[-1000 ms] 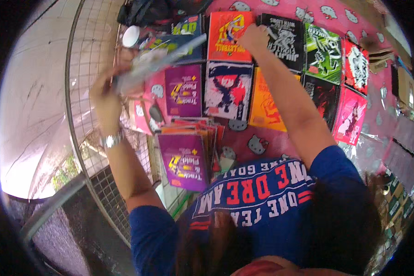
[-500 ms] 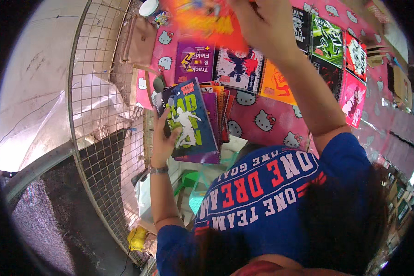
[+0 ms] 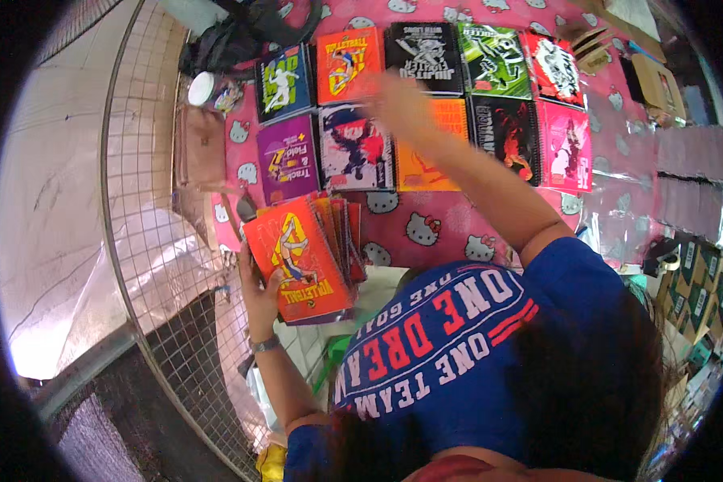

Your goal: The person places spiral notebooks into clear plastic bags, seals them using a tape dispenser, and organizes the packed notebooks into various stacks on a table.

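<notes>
My left hand (image 3: 257, 297) is closed around the left edge of a stack of spiral notebooks. On top lies an orange notebook (image 3: 297, 257) with a player figure; edges of several others fan out beneath it. My right hand (image 3: 402, 100), smeared by motion, is over the laid-out notebooks, between an orange-red notebook (image 3: 349, 64) and a black notebook (image 3: 426, 56). In that far row also lie a blue notebook (image 3: 283, 80), a green one (image 3: 494, 60) and a red-and-white one (image 3: 556, 71). Nearer are a purple notebook (image 3: 287, 157), a white splash-patterned one (image 3: 357, 149) and others.
A pink cartoon-cat cloth (image 3: 422, 229) covers the table. A wire mesh panel (image 3: 149, 145) stands at the left. A brown bag (image 3: 201, 145), a white-lidded jar (image 3: 202, 88) and a black bag (image 3: 225, 48) are at the table's left end; cardboard boxes (image 3: 695, 281) stand at the right.
The blue notebook has gone from the stack's top; an orange one shows there. A blue notebook and an orange-red one now lie in the far row. My right hand's orange notebook is gone.
</notes>
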